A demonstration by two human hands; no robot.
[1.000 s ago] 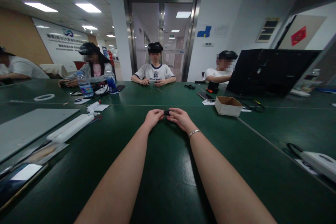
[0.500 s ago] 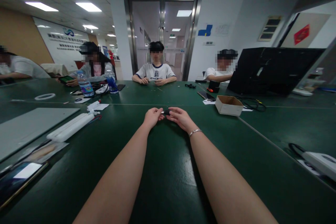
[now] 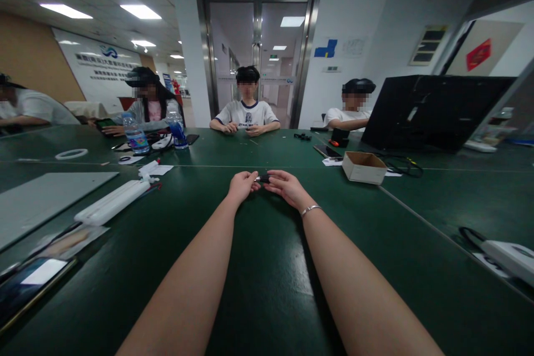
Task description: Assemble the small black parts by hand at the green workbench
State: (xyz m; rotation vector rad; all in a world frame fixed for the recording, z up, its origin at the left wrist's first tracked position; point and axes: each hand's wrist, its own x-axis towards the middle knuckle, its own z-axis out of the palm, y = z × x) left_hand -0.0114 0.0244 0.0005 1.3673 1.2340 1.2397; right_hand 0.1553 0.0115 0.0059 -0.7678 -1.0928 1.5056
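A small black object with a silvery end [image 3: 264, 178] is held level between my two hands, just above the green table. My left hand [image 3: 242, 187] pinches the silvery end on the left. The fingers of my right hand [image 3: 287, 187], whose wrist wears a silver bracelet [image 3: 311, 209], close around the black end. Fingertips cover part of the object, and it is too small for me to tell its kind.
Left lie a grey panel [image 3: 45, 200], a white power strip [image 3: 110, 203] and a phone [image 3: 35, 289]. Ahead right stand an open cardboard box [image 3: 364, 171] and a black monitor [image 3: 434, 114]. Bottles [image 3: 136, 134] stand far left. A person [image 3: 249, 114] sits opposite; others sit around the table.
The grey panel on the left has slid a little to the left. My hands stay in place around the small black object, with barely any finger movement.
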